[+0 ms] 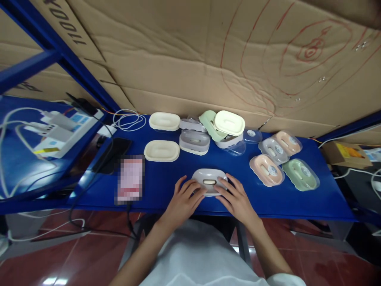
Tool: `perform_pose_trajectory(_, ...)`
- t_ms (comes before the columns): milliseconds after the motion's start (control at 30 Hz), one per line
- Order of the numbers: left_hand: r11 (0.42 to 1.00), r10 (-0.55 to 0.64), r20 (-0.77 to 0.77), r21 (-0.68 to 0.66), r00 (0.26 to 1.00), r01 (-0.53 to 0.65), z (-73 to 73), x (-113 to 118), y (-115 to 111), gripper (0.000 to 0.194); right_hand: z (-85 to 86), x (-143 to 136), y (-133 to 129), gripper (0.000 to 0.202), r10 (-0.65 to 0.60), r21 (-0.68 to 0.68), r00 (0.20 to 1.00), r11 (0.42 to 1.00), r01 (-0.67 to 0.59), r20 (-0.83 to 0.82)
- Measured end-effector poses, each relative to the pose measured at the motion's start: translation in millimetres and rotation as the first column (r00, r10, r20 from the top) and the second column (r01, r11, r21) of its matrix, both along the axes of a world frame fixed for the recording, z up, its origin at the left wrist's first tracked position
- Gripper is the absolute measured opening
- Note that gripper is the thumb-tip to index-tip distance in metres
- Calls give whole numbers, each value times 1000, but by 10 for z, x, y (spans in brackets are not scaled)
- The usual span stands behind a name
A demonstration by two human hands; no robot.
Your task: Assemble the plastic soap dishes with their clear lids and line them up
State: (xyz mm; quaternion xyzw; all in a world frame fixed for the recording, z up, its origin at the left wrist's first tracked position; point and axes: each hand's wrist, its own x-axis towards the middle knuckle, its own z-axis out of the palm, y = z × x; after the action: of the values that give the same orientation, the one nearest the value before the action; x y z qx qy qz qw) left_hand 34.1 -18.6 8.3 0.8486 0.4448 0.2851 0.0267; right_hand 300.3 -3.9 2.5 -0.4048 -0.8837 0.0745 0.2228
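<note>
A light grey oval box (210, 174) with a small cream handle in its middle lies near the front edge of the blue table (166, 180). My left hand (187, 195) rests on its left side, with the fingers over the lid. On the right side of the same box is my right hand (235, 196), fingers curved over the rim. Both hands hold the box between them. Behind it sit a grey box (195, 140), a cream lid (162, 151) and a pale yellow lid (229, 122) on a pile.
Peach boxes (267, 170) and a green box (301, 174) under clear covers stand at the right. At the left are a pixelated pink item (130, 178), a black object (114, 155), white cables (129, 120) and a power strip (64, 133). Cardboard (178, 51) rises behind.
</note>
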Motion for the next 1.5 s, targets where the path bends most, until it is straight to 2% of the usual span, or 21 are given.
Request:
perform_pose_trajectory(133, 1000, -7, 28, -7, 1000, 7, -87, -111, -8, 24, 104, -69, 93, 42, 68, -4, 994, 998, -68, 81)
perform_pose_trajectory(200, 1000, 18, 54, -22, 998, -17, -101, -170, -25, 24, 233, -124, 259, 40, 123, -8, 989, 992, -123, 79)
perform_pose_trajectory(267, 999, 39, 85, -37, 996, -36, -100, -219, -48, 23, 377, -255, 510, 41, 121, 11, 990, 993, -122, 67)
perform_pose_trajectory(367, 996, 62, 123, -65, 990, -54, -98, -274, -80, 22, 524, -630, 970, 47, 0, 41, 993, 999, -5, 118)
perform_pose_trajectory(500, 994, 92, 164, -80, 982, -79, -130, -327, -105, 23, 532, -1179, 1489, 56, -196, 30, 959, 981, 194, 206)
perform_pose_trajectory(567, 994, 97, 185, -74, 978, -85, -154, -349, -111, 23, 505, -1309, 1634, 54, -263, 30, 940, 964, 263, 217)
perform_pose_trajectory(633, 994, 91, 197, -78, 976, -77, -172, -363, -111, 24, 486, -1320, 1692, 46, -263, 36, 944, 965, 261, 201)
perform_pose_trajectory(767, 993, 87, 212, -96, 973, -68, -185, -367, -94, 24, 455, -1172, 1626, 38, -163, 35, 976, 987, 159, 142)
perform_pose_trajectory(900, 990, 118, 223, -101, 968, -98, -198, -358, -80, 23, 384, -1041, 1526, 33, -79, -32, 996, 996, 80, 34)
perform_pose_trajectory(1000, 988, 131, 235, -106, 963, -109, -205, -357, -76, 24, 367, -945, 1461, 37, -112, -75, 980, 992, 101, -163)
perform_pose_trajectory(1100, 988, 130, 253, -114, 959, -104, -199, -354, -70, 24, 416, -806, 1272, 40, -134, -32, 941, 991, 131, -312)
perform_pose_trajectory(1167, 988, 121, 258, -120, 958, -93, -191, -350, -69, 24, 448, -693, 1034, 39, -90, 61, 950, 992, 113, -299)
perform_pose_trajectory(1267, 986, 135, 271, -136, 953, -101, -185, -345, -76, 27, 423, -532, 588, 44, 43, 172, 990, 985, -19, -135)
perform_pose_trajectory(1367, 973, 207, 339, -167, 918, -157, -191, -354, -86, 38, 311, -442, 245, 47, 131, 162, 991, 978, -129, 2)
perform_pose_trajectory(1500, 958, 240, 426, -251, 872, -141, -213, -370, -74, 72, 200, -448, 164, 43, 167, 83, 986, 982, -169, 28)
